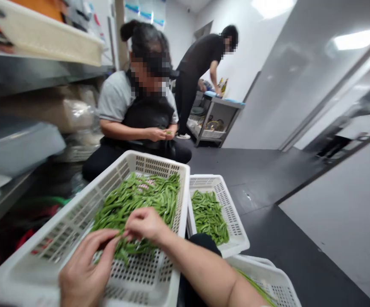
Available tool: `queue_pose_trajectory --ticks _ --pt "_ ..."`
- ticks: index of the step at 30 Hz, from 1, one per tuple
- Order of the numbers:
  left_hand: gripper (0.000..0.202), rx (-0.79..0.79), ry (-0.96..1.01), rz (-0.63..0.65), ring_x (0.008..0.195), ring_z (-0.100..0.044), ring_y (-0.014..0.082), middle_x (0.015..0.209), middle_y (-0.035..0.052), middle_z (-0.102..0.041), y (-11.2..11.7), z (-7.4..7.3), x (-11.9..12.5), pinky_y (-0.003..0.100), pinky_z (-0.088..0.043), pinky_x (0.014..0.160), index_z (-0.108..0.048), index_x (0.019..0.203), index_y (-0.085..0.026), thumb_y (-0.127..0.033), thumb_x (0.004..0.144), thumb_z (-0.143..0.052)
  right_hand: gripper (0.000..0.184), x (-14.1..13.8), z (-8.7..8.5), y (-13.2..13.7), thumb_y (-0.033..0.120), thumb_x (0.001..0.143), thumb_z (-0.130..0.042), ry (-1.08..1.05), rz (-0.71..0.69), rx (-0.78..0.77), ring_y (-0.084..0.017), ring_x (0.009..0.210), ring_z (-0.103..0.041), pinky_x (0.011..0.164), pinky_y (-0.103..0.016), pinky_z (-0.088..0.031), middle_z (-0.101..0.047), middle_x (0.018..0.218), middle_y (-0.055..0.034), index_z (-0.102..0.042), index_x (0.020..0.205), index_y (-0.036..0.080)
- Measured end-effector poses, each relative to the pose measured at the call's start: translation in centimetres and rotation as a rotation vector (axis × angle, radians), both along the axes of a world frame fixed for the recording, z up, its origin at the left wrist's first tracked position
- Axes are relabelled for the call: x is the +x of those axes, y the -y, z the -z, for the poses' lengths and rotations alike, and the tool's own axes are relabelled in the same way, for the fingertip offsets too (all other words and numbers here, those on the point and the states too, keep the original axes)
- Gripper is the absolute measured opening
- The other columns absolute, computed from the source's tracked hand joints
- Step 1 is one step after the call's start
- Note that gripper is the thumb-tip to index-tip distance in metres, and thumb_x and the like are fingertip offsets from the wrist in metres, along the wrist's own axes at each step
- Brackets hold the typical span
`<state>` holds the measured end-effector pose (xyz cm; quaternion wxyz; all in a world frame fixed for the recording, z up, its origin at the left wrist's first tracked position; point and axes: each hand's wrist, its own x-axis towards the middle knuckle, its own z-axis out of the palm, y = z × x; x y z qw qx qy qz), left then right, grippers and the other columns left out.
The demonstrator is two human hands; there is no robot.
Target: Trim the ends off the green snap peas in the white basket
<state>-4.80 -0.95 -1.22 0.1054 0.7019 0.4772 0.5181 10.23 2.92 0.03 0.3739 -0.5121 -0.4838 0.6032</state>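
My left hand is over the near end of a large white perforated basket, with its thumb and fingertips pinched on a green bean pod, mostly hidden by the fingers. My right hand meets it there, its fingers closed at the other end of the same green bean. Below and beyond both hands lies a heap of green beans in the basket. The bare lattice bottom shows close to me.
To the right, a second white basket holds shorter bean pieces. A third basket with long green stalks is at lower right. Across from me a person works with both hands. Another person bends over a metal cart. Shelving stands left.
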Motion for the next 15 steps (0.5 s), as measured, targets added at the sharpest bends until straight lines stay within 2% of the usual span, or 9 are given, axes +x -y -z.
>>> queue_pose_trajectory --ticks 4,6,8,10,12,14,15 --pt "0.005 0.063 0.096 -0.085 0.081 -0.064 0.0178 0.083 0.0022 -0.066 1.1 -1.3 0.7 0.031 -0.054 0.072 -0.06 0.083 -0.023 -0.024 0.084 -0.055 0.01 1.6 -0.7 -1.4 0.016 0.067 -0.056 -0.258 0.323 -0.153 -0.004 0.039 -0.042 0.034 -0.013 -0.026 -0.059 0.052 0.0013 -0.052 0.059 0.014" --pt "0.003 0.081 0.105 -0.125 0.085 -0.064 0.0176 0.086 0.003 -0.066 1.4 -1.5 0.5 0.031 -0.053 0.075 -0.059 0.084 -0.022 -0.02 0.083 -0.056 0.015 2.2 -0.9 -1.7 0.021 0.072 -0.058 -0.363 0.406 -0.208 -0.003 0.038 -0.039 0.034 -0.012 -0.023 -0.056 0.052 0.0025 -0.049 0.062 0.015" --pt "0.004 0.11 0.086 -0.137 0.085 -0.064 0.0178 0.086 0.0032 -0.066 1.7 -1.5 0.3 0.033 -0.053 0.079 -0.059 0.084 -0.022 -0.019 0.082 -0.058 0.026 2.2 -0.9 -1.3 0.033 0.076 -0.06 -0.371 0.321 -0.259 -0.003 0.037 -0.037 0.034 -0.012 -0.022 -0.052 0.05 0.0038 -0.047 0.063 0.016" --pt "0.005 0.112 0.052 -0.101 0.082 -0.064 0.0176 0.083 0.0028 -0.067 1.9 -1.6 0.3 0.033 -0.053 0.079 -0.061 0.081 -0.022 -0.02 0.082 -0.057 0.037 1.6 -0.7 -0.4 0.048 0.075 -0.062 -0.309 0.079 -0.27 -0.004 0.036 -0.038 0.034 -0.014 -0.024 -0.05 0.049 0.0037 -0.047 0.064 0.016" --pt "0.011 0.043 0.01 0.015 0.081 -0.064 0.0174 0.082 0.0033 -0.067 2.1 -1.7 0.5 0.032 -0.053 0.08 -0.064 0.079 -0.023 -0.022 0.083 -0.054 0.043 0.6 -0.5 0.7 0.057 0.071 -0.063 -0.271 -0.119 -0.203 -0.005 0.039 -0.041 0.037 -0.016 -0.029 -0.049 0.051 0.0043 -0.049 0.067 0.016" --pt "0.011 -0.097 0.002 0.152 0.084 -0.064 0.0179 0.088 0.0049 -0.068 2.1 -1.8 1.0 0.031 -0.052 0.079 -0.066 0.082 -0.023 -0.027 0.081 -0.055 0.041 -0.2 -0.4 1.4 0.055 0.071 -0.063 -0.247 -0.146 -0.073 -0.006 0.044 -0.041 0.042 -0.018 -0.034 -0.047 0.054 0.0054 -0.048 0.069 0.017" --pt "0.013 -0.178 0.032 0.18 0.083 -0.063 0.0182 0.091 0.0056 -0.067 1.9 -1.8 1.1 0.03 -0.053 0.075 -0.065 0.085 -0.023 -0.031 0.078 -0.057 0.037 -0.4 -0.5 1.6 0.051 0.072 -0.062 -0.199 -0.132 0.001 -0.006 0.046 -0.041 0.045 -0.018 -0.035 -0.046 0.055 0.0055 -0.048 0.069 0.017"
